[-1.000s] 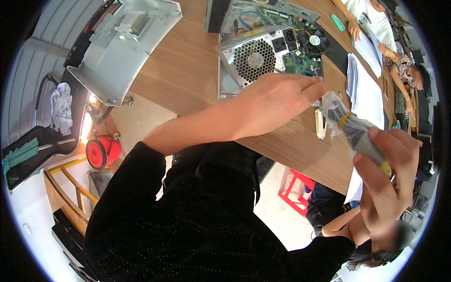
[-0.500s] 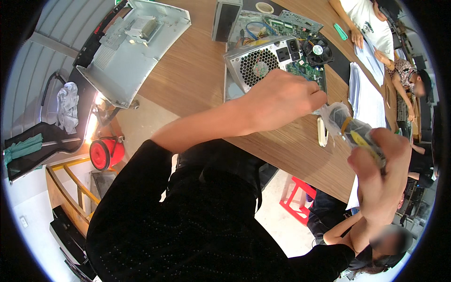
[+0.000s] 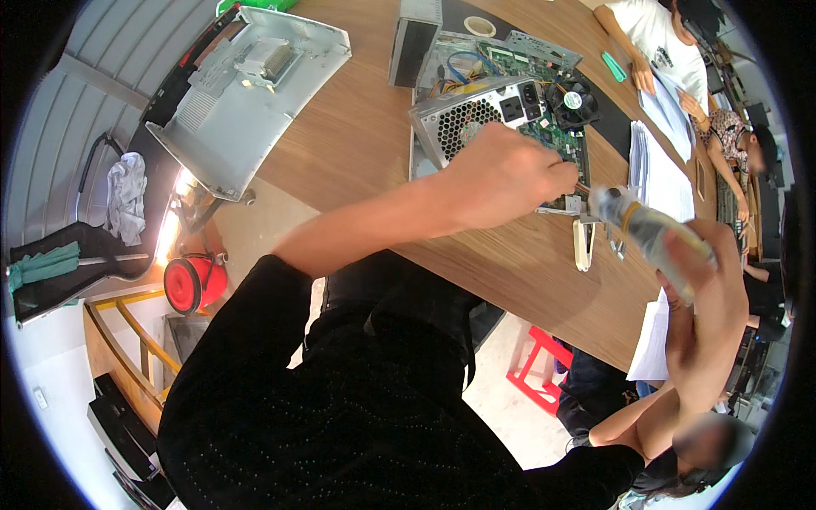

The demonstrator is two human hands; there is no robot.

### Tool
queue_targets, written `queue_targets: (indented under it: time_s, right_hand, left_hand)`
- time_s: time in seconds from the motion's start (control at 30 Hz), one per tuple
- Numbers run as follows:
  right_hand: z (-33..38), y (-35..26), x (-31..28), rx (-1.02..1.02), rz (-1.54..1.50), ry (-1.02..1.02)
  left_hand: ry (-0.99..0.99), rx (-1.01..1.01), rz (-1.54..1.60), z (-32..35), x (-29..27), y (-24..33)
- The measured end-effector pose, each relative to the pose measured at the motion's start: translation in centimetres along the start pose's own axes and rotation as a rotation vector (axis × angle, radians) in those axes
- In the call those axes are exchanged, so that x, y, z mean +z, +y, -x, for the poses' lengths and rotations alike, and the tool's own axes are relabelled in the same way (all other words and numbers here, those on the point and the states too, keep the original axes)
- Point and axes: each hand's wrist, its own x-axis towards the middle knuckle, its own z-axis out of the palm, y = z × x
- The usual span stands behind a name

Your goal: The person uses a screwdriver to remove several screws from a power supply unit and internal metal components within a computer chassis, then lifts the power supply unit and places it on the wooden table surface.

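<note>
Pinching a banded plastic bag (image 3: 653, 234) in the right hand (image 3: 714, 268), its mouth just beside the left hand (image 3: 514, 174); cannot tell the latter's grip. Could slip or spill onto the table (image 3: 544, 280) below both grips, through tilting or loose pinching.

On the surface (image 3: 331, 144) we see a roll of tape (image 3: 480, 35) and a stack of white papers (image 3: 659, 180); off it, a red stool (image 3: 551, 345) and teal cloth (image 3: 42, 265).

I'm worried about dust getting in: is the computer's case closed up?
No, its green circuit board and black fan lie in plain view.
</note>
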Motion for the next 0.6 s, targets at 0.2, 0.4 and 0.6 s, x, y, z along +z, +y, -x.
queue_targets:
  time_s: [0.2, 0.4, 0.6]
  right_hand:
    - [-1.4, 0.6, 0.4, -0.103, -0.062, 0.050]
    - [-1.1, -1.5, 1.1, 0.660, 0.007, -0.034]
    - [-0.7, 0.9, 0.7, -0.121, 0.015, 0.096]
  left_hand:
    - [-0.004, 0.037, 0.048, -0.6, -0.1, -0.4]
    - [-0.050, 0.016, 0.063, -0.3, 0.5, -0.4]
    - [0.003, -0.008, 0.026, -0.3, 0.1, -0.3]
